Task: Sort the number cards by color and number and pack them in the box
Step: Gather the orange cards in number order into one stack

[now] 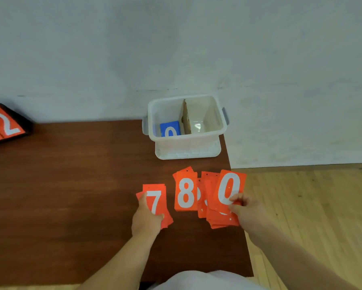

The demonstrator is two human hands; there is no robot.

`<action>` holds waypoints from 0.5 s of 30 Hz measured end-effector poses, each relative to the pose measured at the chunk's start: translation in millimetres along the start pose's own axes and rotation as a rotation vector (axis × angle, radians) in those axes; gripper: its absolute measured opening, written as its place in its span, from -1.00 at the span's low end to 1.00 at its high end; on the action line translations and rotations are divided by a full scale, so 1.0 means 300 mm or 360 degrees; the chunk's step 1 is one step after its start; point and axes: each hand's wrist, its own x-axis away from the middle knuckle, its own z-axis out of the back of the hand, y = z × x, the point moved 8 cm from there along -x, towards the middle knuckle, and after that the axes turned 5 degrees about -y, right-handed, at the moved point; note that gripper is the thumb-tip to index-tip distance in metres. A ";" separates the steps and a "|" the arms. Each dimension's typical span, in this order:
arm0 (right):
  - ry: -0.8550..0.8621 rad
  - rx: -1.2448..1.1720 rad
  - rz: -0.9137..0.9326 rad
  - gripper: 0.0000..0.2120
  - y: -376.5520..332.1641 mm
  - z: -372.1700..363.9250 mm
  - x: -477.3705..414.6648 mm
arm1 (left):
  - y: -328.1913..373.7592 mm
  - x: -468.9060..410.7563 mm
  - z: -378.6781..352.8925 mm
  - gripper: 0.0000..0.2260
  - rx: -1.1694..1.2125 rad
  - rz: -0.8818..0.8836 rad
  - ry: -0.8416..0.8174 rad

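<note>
Head view: on the tabletop, the box holds a blue 0 card in its left compartment. The loose red pile lies at the tabletop's right edge; a nudge could spill it onto the floor. The left hand grips the fanned 7 stack, which may slip apart. The right hand pinches the red 0 card.

The white box holds a blue 0 card, left compartment. Before it, orange cards: 7s in my left hand, 8s flat, a 0 card in my right hand.
</note>
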 end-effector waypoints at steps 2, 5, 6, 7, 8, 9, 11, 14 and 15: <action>-0.0069 -0.0061 0.0012 -0.81 -0.025 -0.027 -0.007 | 0.007 0.027 0.013 -0.31 0.0139 -0.0103 0.0011; -0.0296 -0.0562 -0.0032 -0.81 -0.084 -0.095 0.011 | 0.045 0.091 0.051 -0.54 0.0361 -0.0290 0.0038; -0.0410 -0.0758 -0.0047 -0.81 -0.110 -0.121 0.025 | 0.061 0.116 0.069 -0.59 0.0440 -0.0343 0.0041; -0.0520 -0.0908 -0.0053 -0.80 -0.140 -0.143 0.041 | 0.076 0.140 0.086 -0.62 0.0535 -0.0386 0.0030; -0.0608 -0.0998 -0.0058 -0.80 -0.160 -0.161 0.050 | 0.089 0.163 0.099 -0.64 0.0617 -0.0416 0.0000; -0.0676 -0.1053 -0.0061 -0.78 -0.181 -0.177 0.061 | 0.105 0.184 0.112 -0.65 0.0666 -0.0444 -0.0036; -0.0713 -0.1030 -0.0036 -0.77 -0.209 -0.208 0.074 | 0.146 0.220 0.142 -0.63 0.0738 -0.0516 -0.0098; -0.0428 -0.0389 0.0145 -0.82 -0.224 -0.231 0.078 | 0.210 0.255 0.185 -0.58 0.0783 -0.0705 -0.0136; -0.0333 -0.0124 0.0190 -0.83 -0.223 -0.239 0.078 | 0.229 0.265 0.193 -0.60 0.0740 -0.0764 -0.0155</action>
